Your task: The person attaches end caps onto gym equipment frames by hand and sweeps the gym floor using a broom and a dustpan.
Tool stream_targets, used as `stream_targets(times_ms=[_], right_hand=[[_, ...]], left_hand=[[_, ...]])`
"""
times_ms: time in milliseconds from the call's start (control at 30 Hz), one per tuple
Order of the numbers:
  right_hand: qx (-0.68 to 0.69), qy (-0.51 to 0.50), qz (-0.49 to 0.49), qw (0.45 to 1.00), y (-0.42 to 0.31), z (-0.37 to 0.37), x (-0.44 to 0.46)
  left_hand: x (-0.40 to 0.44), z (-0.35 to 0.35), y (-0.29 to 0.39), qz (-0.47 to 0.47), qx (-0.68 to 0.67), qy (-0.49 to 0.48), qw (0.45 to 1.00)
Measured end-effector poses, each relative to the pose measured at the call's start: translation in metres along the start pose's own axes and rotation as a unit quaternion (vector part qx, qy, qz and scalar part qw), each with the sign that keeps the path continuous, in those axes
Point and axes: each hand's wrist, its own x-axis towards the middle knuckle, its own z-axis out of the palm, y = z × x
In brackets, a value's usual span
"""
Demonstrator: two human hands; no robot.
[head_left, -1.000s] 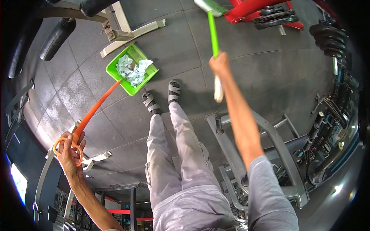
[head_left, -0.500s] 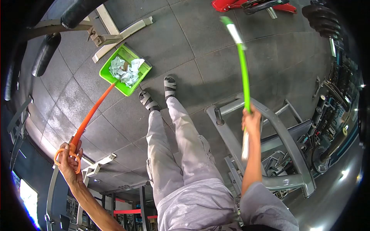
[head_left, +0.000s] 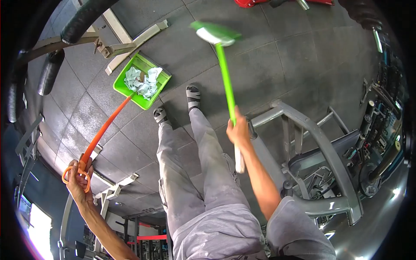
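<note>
With fingers wrapped around its orange looped handle, my left hand [head_left: 79, 180] holds a long-handled dustpan [head_left: 142, 102]. The green pan rests on the floor to the left of my feet. Crumpled pale-blue paper [head_left: 149, 86] lies in it, along with a small brown piece. My right hand [head_left: 239, 129] is closed around the bright green stick of a broom [head_left: 224, 71]. The broom's green and white head is blurred by motion, up and to the right of the dustpan. Whether its bristles touch the floor I cannot tell.
Dark rubber tiles [head_left: 277, 69] cover the floor. A cream metal frame [head_left: 138, 45] with black padded rollers stands beyond the dustpan. To my right is a grey tubular gym machine [head_left: 323, 151]. A red object [head_left: 249, 2] sits at the top edge.
My right hand has moved left with the broom, and the broom head has swung left toward the dustpan, its broad side now showing. The dustpan and my left hand have hardly moved.
</note>
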Motion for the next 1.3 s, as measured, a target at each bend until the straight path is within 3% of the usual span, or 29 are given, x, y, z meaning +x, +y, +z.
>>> stream_targets(times_ms=[33,133,233,333,400,500,567,633,700,800,867,933,1067,1100,1167,1267,1300], right_hand=[[0.019,-0.086,0.077,0.993,-0.011,-0.007,-0.027],[0.144,-0.164,0.116,0.969,-0.004,-0.021,-0.085],[0.149,-0.097,0.073,0.981,0.013,-0.036,-0.129],[0.207,0.01,0.193,0.959,0.042,-0.062,-0.134],[0.285,0.086,0.225,0.928,0.052,-0.092,-0.103],[0.234,0.147,0.179,0.944,0.16,-0.098,-0.008],[0.125,0.155,0.268,0.943,0.23,-0.09,0.072],[0.189,0.156,0.363,0.899,0.248,-0.079,0.114],[0.495,0.164,0.284,0.805,0.253,-0.048,0.113],[0.402,0.185,0.3,0.845,0.176,0.023,0.053],[0.371,0.171,0.238,0.881,0.122,0.064,-0.009],[0.394,0.099,0.204,0.891,0.066,0.097,-0.081],[0.413,-0.025,0.273,0.869,-0.01,0.126,-0.209],[0.391,-0.108,0.293,0.866,-0.014,0.115,-0.232],[0.302,-0.081,0.225,0.923,-0.018,0.116,-0.281],[0.275,-0.027,0.239,0.931,-0.017,0.109,-0.302],[0.251,0.033,0.196,0.947,-0.009,0.11,-0.301]], left_hand=[[0.0,0.0,0.002,0.002,0.006,0.008,1.0],[0.0,0.005,0.007,-0.024,0.007,0.006,1.0],[0.006,-0.007,0.008,-0.015,0.025,-0.025,0.999],[0.007,-0.023,0.003,-0.011,0.016,-0.046,0.999],[0.008,-0.023,0.001,-0.008,0.004,-0.059,0.998],[0.007,-0.021,0.002,-0.006,-0.005,-0.07,0.998],[0.006,-0.022,0.001,0.007,-0.007,-0.088,0.996],[0.008,-0.03,0.001,0.006,-0.003,-0.108,0.994],[0.012,-0.034,0.0,0.004,0.0,-0.136,0.991],[0.013,-0.037,-0.003,0.011,0.002,-0.141,0.99],[0.015,-0.041,-0.007,0.017,-0.01,-0.143,0.989],[0.022,-0.045,-0.007,0.022,-0.019,-0.155,0.988],[0.015,-0.035,-0.002,0.011,-0.011,-0.177,0.984],[0.014,-0.037,-0.004,0.013,-0.01,-0.165,0.986],[0.016,-0.042,-0.008,0.018,-0.012,-0.144,0.989],[0.012,-0.064,-0.011,0.002,-0.07,-0.146,0.987],[0.003,-0.067,-0.012,0.006,-0.059,-0.136,0.989]])
